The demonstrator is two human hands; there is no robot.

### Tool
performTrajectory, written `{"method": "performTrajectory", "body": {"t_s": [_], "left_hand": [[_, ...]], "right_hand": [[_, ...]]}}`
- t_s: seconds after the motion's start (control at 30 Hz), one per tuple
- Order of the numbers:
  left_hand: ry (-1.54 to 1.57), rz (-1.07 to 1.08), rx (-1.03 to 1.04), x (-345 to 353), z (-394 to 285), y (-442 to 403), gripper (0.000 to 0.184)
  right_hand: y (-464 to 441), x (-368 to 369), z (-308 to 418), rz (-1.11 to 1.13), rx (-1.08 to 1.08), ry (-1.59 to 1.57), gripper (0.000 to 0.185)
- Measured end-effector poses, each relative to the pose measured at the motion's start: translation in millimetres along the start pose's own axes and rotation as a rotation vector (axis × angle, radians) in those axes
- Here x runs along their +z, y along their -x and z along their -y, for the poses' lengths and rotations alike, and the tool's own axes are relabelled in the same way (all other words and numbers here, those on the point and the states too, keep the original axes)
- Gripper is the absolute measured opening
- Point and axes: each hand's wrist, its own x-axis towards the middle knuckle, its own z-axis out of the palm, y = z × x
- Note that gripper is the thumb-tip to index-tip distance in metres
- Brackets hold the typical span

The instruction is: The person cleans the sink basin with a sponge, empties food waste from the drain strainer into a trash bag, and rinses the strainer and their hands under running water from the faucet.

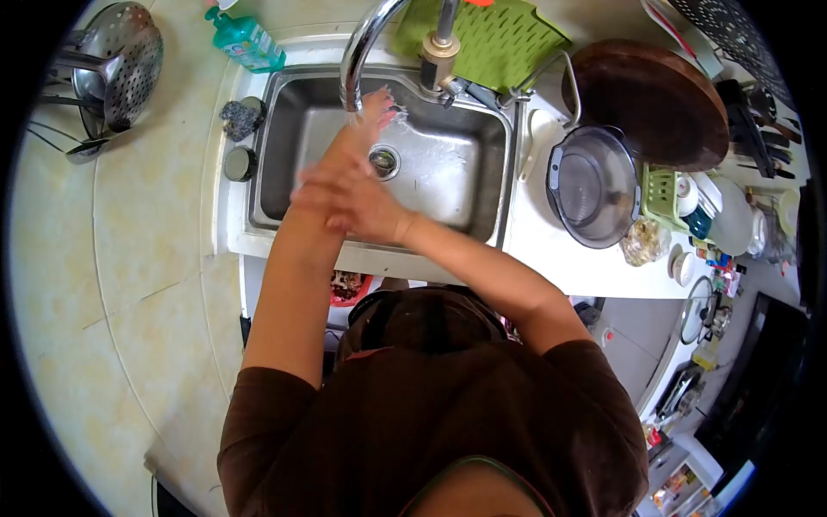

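My left hand (376, 114) reaches under the chrome faucet (355, 65), its fingers apart and wet with running water. Below it, the steel sink (448, 168) has water drops on its floor and a drain (384, 161). My right hand (349, 196) lies across my left forearm (314, 215) near the wrist. It is blurred by motion, with the fingers looking spread over the skin. Neither hand holds an object.
Left of the sink are a green pump bottle (248, 41), a steel scouring pad (237, 121) and a small round jar (239, 164). To the right stand a clear basin (594, 189), a round wooden board (655, 103) and a green drain mat (491, 43).
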Motion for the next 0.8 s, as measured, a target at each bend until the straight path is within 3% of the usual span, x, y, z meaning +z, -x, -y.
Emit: {"method": "performTrajectory", "body": {"t_s": [0.13, 0.2, 0.3, 0.33, 0.43, 0.47, 0.5, 0.6, 0.73, 0.8], "left_hand": [[0.133, 0.033, -0.024, -12.4, 9.9, -4.6, 0.048], [0.237, -0.004, -0.072, -15.6, 10.6, 1.1, 0.051], [0.545, -0.07, -0.097, -11.6, -3.4, 27.2, 0.053], [0.473, -0.118, -0.024, -6.4, -9.8, 42.7, 0.049], [0.21, 0.007, 0.156, 11.4, -20.1, 86.4, 0.048], [0.115, -0.017, 0.248, 18.8, -27.0, 107.1, 0.047], [0.018, -0.04, 0.336, 26.2, -34.1, 130.5, 0.046], [-0.288, -0.05, 0.624, 22.4, -25.7, 156.4, 0.043], [-0.636, 0.043, 1.169, 27.3, -28.9, 208.4, 0.035], [-0.729, 0.229, 1.198, 20.8, -30.1, 204.3, 0.031]], "right_hand": [[11.9, -14.1, -94.0, -0.234, 0.27, 0.401, 0.039], [23.1, -7.5, -141.8, -0.196, 0.665, 0.443, 0.038], [49.5, 18.7, -236.2, -0.133, 0.96, 0.117, 0.039], [42.4, 24.0, -234.1, -0.122, 1.053, 0.536, 0.04], [-10.5, 71.2, -186.2, -0.065, 1.161, 1.822, 0.045], [-18.6, 75.5, -183.2, -0.052, 1.135, 1.861, 0.044], [-19.7, 77.3, -181.5, -0.01, 1.11, 1.809, 0.043], [-4.1, 47.0, -195.6, 0.0, 0.995, 0.301, 0.041], [-22.6, 43.5, -217.9, -0.258, 1.112, -0.553, 0.039], [-32.3, 44.1, -216.9, -0.348, 1.149, -0.803, 0.038]]}}
